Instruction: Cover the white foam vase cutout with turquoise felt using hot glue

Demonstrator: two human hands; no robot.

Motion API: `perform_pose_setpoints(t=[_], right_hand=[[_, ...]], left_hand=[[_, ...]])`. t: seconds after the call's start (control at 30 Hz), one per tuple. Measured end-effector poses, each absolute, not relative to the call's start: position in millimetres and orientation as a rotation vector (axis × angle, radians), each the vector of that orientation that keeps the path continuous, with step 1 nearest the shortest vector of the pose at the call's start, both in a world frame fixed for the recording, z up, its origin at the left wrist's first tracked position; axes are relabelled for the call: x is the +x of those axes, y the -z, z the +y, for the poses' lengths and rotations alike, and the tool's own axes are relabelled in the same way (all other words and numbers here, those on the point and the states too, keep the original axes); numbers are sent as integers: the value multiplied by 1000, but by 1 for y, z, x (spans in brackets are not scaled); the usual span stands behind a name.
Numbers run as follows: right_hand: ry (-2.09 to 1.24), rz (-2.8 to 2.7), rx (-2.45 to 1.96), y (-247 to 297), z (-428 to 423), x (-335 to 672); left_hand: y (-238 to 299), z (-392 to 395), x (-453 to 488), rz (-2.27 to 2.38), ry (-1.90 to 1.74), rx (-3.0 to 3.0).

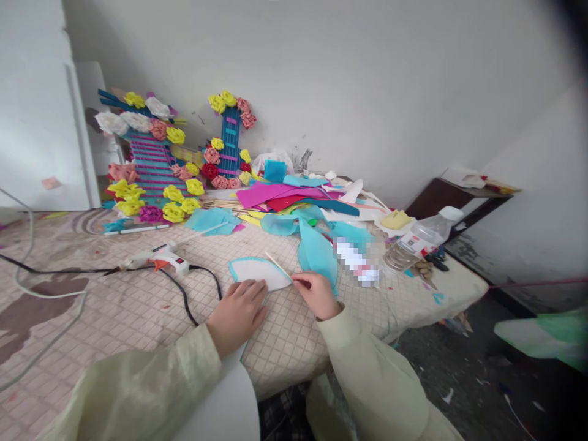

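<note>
My left hand [241,312] lies with its fingers spread flat on a white leaf-shaped piece [257,271] with a blue edge, pressing it on the table. Between the thumb and fingers of my right hand [316,295] is the lower end of a thin wooden stick [277,264]. The stick slants up and left across the right part of the leaf-shaped piece. Just beyond my right hand lies a blue paper petal [316,251]. Below my left forearm a larger white sheet [225,401] with a blue edge hangs over the table's front edge.
A glue gun [160,258] with a black cord lies at the left. Two flower-trimmed frames [151,165] lean at the wall. Coloured paper [285,196] is heaped at the back. A clear plastic bottle [416,242] lies tilted at the right, near a blurred-out object [356,262].
</note>
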State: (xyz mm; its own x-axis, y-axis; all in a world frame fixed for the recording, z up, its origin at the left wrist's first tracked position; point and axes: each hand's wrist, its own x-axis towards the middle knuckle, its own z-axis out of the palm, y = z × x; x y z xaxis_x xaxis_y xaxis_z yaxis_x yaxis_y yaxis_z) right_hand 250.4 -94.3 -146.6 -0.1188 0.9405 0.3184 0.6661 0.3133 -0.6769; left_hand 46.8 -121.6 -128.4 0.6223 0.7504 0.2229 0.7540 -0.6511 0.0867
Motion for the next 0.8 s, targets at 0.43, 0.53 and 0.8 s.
perform_pose_setpoints(t=[0.43, 0.53, 0.8], right_hand=[[-340, -1912, -1473, 142, -90, 248], [-353, -1931, -1462, 143, -89, 247], [-375, -1935, -1449, 142, -90, 243]], left_hand=[[132, -123, 46, -1305, 416, -2804], [130, -123, 46, -1311, 416, -2807], [129, -124, 46, -1310, 448, -2808]])
